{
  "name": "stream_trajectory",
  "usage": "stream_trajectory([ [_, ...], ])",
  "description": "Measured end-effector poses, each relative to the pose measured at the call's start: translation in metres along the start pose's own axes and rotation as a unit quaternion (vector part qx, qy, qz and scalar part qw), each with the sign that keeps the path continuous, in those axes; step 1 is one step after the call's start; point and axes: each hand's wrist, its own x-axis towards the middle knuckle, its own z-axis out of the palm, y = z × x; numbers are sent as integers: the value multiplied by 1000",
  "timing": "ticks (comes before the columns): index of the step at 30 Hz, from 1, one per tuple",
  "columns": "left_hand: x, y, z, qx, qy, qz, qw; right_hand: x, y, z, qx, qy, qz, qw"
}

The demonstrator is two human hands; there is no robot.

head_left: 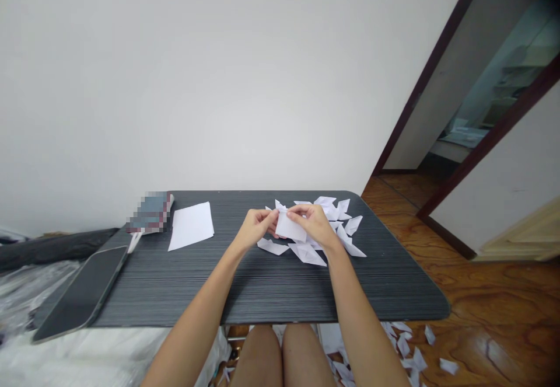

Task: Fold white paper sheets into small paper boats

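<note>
Both hands pinch one small sheet of white paper, partly folded at its top edge, held up over the middle right of the dark table. My left hand grips its upper left corner between thumb and fingers. From the other side, my right hand holds the upper right edge, thumb in front. Folded white paper pieces with pointed ends lie loosely below and behind the hands. The fingertips behind the paper are partly hidden.
A stack of white paper lies on the dark table, left of my hands. Farther left are a blurred-out item and a large phone or tablet at the edge. More folded papers litter the wooden floor at right.
</note>
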Motion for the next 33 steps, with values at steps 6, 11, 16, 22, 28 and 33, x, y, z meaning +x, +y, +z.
stream_trajectory([
  [6, -2, -1, 0, -25, -51, -38, 998, 2, 5, 0, 3, 54, -7, 999],
  [11, -2, -3, -4, -28, -52, -37, 998, 3, 10, -2, 55, 44, 9, 998],
  [16, -3, 0, -5, -16, -53, -37, 998, 4, 13, -2, 102, 31, 47, 993],
  [22, -3, -1, -5, 1, -54, -41, 998, 3, 10, -3, 81, 27, 51, 995],
  [28, -2, -5, -7, 25, -49, -34, 998, -1, -6, 0, -65, 4, -32, 997],
  [33, -4, -5, -4, 43, -62, -28, 997, -1, -10, 2, -82, -17, -55, 995],
])
